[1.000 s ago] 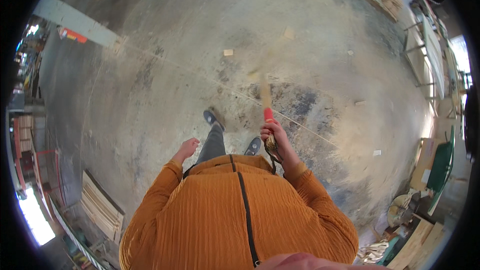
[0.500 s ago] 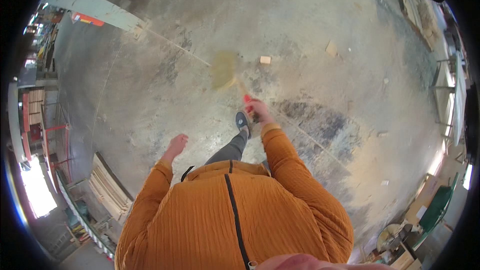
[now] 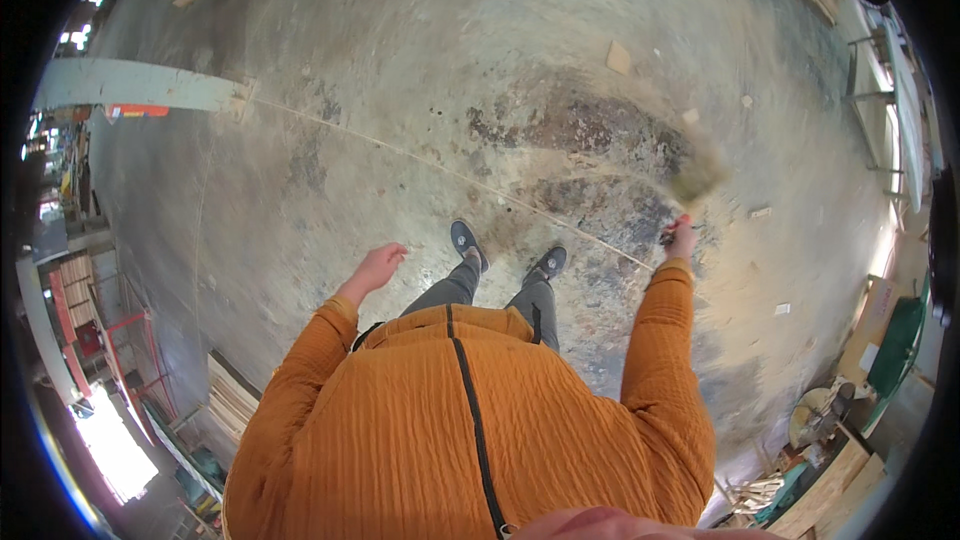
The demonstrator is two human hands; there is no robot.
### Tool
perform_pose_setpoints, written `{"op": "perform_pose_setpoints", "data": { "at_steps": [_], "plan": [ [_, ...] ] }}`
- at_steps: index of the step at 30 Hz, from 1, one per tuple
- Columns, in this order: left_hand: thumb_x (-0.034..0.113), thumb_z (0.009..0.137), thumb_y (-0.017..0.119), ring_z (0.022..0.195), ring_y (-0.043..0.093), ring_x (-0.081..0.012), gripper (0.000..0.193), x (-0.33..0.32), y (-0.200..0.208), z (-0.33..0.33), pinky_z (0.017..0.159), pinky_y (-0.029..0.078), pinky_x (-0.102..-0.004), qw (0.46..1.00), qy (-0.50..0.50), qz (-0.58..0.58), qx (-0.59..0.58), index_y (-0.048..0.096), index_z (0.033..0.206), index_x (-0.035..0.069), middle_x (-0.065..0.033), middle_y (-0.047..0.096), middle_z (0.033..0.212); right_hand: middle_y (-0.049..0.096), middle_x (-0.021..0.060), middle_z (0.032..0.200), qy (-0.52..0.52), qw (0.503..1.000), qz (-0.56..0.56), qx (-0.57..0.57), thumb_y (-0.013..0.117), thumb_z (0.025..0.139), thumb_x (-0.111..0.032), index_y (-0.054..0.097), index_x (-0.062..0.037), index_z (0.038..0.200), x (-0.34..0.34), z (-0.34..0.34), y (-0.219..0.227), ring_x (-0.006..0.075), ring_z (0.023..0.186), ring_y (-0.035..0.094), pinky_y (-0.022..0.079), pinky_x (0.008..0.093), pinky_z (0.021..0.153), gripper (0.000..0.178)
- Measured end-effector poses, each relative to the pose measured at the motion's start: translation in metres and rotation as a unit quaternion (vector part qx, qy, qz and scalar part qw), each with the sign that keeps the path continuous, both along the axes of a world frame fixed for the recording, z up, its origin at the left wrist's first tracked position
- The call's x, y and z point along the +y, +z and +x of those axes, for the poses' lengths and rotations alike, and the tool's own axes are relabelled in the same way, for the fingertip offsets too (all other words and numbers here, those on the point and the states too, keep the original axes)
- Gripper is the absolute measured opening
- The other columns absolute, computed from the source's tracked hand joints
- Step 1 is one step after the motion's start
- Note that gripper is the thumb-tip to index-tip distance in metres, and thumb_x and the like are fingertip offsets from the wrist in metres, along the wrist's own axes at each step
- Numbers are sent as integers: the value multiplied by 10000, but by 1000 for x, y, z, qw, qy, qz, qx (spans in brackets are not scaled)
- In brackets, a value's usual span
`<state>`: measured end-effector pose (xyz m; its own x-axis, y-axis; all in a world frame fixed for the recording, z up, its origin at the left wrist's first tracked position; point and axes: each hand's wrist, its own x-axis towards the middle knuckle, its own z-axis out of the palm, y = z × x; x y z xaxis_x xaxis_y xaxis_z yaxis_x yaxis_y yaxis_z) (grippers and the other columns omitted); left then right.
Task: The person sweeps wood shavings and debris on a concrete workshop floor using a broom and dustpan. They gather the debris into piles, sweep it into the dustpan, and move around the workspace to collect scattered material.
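Out to the right, my right hand is closed round the red handle of a hand broom. Its straw-coloured bristles are smeared by motion and reach down toward the floor; whether they touch it I cannot tell. A small pale block lies just beyond the bristles. Empty, with its fingers loosely bent and apart, my left hand hangs at my left side above the floor.
Stained concrete floor spreads around my feet. A flat tan piece and small scraps lie ahead to the right. At the left stands a pale green post. Stacked boards lie lower left; a cardboard box stands at right.
My right hand has swung the broom from in front of me far to the right. The small block now lies farther right. My view has shifted, and both feet show side by side.
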<state>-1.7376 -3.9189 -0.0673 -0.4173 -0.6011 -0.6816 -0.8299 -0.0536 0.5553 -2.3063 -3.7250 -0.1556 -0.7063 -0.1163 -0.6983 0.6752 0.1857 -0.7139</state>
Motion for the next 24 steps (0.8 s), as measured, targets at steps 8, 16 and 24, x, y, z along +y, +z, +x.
{"op": "perform_pose_setpoints", "data": {
  "at_steps": [8,16,24],
  "plan": [
    [215,838,428,924,557,-318,268,6,-28,-8,794,434,-356,979,-165,43,-112,572,1004,61,-170,600,962,384,-16,542,-54,951,-251,-170,538,802,-194,438,-109,725,59,109,47,104,407,368,337,226,379,153],
    [203,841,481,736,575,-229,245,-54,-53,-48,676,452,-313,983,-166,-77,-13,567,1010,49,-120,613,845,525,51,702,224,859,-232,-397,542,765,-53,452,-52,872,-9,252,120,98,506,468,386,215,398,140],
    [214,841,482,860,580,-246,262,-38,-22,-115,745,443,-323,985,-150,-65,53,556,994,15,-146,610,915,556,62,634,342,892,-120,-270,558,739,-69,515,17,1057,-20,254,22,112,445,486,412,251,392,333]
  ]
}}
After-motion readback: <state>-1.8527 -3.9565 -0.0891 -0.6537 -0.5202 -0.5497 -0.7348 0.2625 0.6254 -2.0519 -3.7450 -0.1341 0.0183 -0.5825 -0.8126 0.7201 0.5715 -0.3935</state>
